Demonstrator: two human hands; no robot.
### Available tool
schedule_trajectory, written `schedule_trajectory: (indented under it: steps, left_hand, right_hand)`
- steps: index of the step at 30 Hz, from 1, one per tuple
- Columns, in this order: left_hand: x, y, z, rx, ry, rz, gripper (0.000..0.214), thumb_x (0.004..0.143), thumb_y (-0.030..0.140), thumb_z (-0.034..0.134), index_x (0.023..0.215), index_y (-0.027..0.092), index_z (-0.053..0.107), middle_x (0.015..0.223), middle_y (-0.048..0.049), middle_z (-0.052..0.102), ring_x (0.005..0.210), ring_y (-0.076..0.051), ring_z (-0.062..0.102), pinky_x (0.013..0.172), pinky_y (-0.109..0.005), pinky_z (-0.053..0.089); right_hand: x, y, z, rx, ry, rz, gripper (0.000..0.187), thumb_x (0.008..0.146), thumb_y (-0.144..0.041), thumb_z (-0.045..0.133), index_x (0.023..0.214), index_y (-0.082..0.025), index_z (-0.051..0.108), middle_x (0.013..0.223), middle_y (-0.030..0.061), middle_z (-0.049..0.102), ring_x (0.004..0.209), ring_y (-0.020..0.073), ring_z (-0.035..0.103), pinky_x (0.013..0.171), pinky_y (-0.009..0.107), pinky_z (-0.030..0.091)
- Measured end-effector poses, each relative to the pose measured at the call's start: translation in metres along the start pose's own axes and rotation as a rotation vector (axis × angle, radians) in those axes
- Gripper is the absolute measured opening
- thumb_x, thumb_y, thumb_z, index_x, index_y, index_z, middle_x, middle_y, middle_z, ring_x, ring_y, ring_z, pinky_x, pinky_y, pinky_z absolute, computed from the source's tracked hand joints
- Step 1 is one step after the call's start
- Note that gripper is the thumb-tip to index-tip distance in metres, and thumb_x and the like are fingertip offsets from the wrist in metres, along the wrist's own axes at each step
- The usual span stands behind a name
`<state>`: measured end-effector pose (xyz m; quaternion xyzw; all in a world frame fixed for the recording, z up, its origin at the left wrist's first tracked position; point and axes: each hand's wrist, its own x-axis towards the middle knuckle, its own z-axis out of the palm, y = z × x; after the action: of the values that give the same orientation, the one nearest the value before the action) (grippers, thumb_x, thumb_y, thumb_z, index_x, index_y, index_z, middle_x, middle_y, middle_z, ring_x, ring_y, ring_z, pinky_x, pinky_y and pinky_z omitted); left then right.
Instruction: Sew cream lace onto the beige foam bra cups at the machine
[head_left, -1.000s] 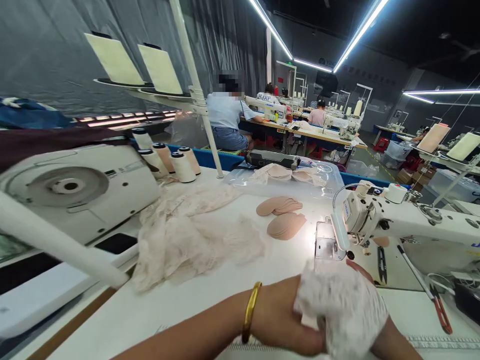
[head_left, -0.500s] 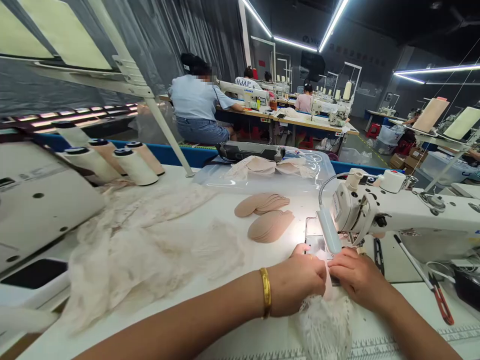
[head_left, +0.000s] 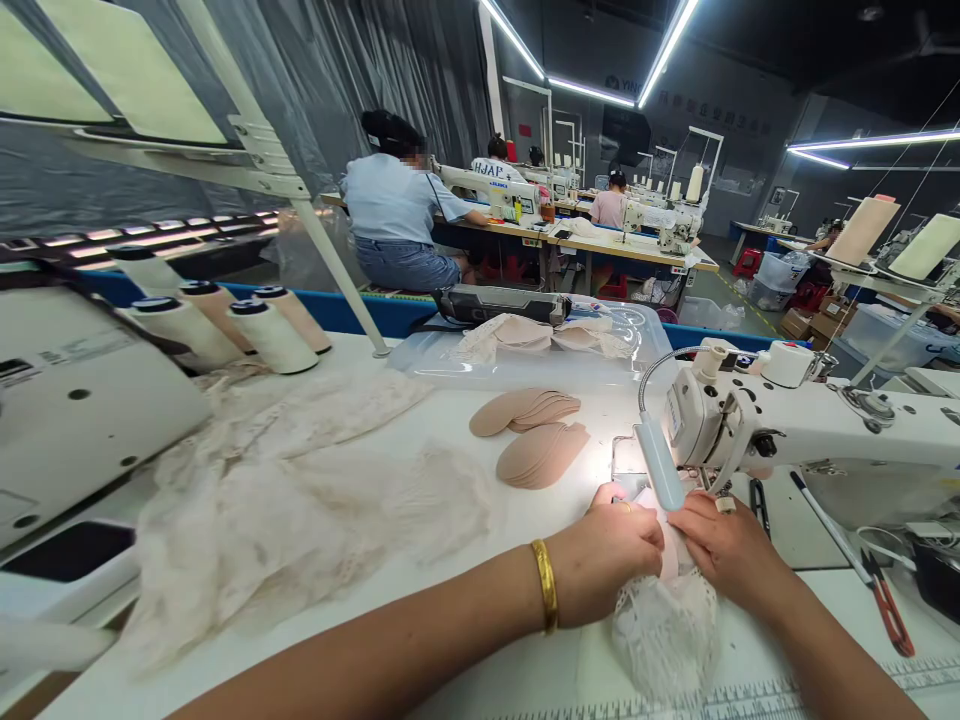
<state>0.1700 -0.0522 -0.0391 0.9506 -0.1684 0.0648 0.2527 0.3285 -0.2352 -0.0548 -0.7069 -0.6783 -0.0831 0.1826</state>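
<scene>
"Locating the lace (head_left: 664, 640): where does it lie?"

"On the table (head_left: 562, 675), directly before the machine (head_left: 697, 415). A pink strip (head_left: 673, 560) extends from the lace, between the hands, toward the needle area."

"State of the left hand (head_left: 611, 555)?"

"Fingers curled, holding the strip at its left side. A gold bangle (head_left: 546, 588) encircles the wrist."

"And the right hand (head_left: 724, 545)?"

"Fingers together and bent, resting at the strip's right side. Whether they grip it cannot be determined."

"Specify the surrounding items."

"A lamp (head_left: 660, 465) angles down just above the hands. Left of the machine lie two stacks of pads (head_left: 536, 460); farther left, a loose lace pile (head_left: 300, 520). Red-handled snips (head_left: 892, 605) lie to the right of the right hand. A ruler scale (head_left: 757, 695) runs along the near edge."

"Beyond these?"

"Thread cones (head_left: 274, 335) stand at the far left, near a pole (head_left: 337, 270). Past the table, a seated co-worker (head_left: 405, 210) in a blue top faces another machine."
</scene>
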Motion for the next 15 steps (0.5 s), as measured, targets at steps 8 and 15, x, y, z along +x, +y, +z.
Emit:
schedule_trajectory:
  steps: [8,15]
  left_hand:
    - [0.0,-0.003,0.002,0.015,-0.001,0.03,0.045,0.047,-0.003,0.056,0.082,0.021,0.069,0.107,-0.0031,0.073,0.083,-0.023,0.062,0.087,-0.042,0.029]
    - [0.005,0.0,-0.015,0.067,-0.111,0.0,0.042,0.049,-0.004,0.059,0.082,0.021,0.067,0.106,-0.0001,0.073,0.088,-0.023,0.064,0.082,-0.039,0.031]
  right_hand:
    - [-0.001,-0.001,0.0,-0.012,0.006,-0.001,0.031,0.092,-0.006,0.046,0.101,-0.025,0.068,0.091,0.0022,0.069,0.085,0.0205,0.06,0.074,0.03,0.041]
    - [-0.001,-0.001,-0.001,-0.027,0.01,0.0,0.031,0.091,-0.005,0.046,0.1,-0.025,0.068,0.09,0.002,0.069,0.083,0.0195,0.06,0.073,0.028,0.041]
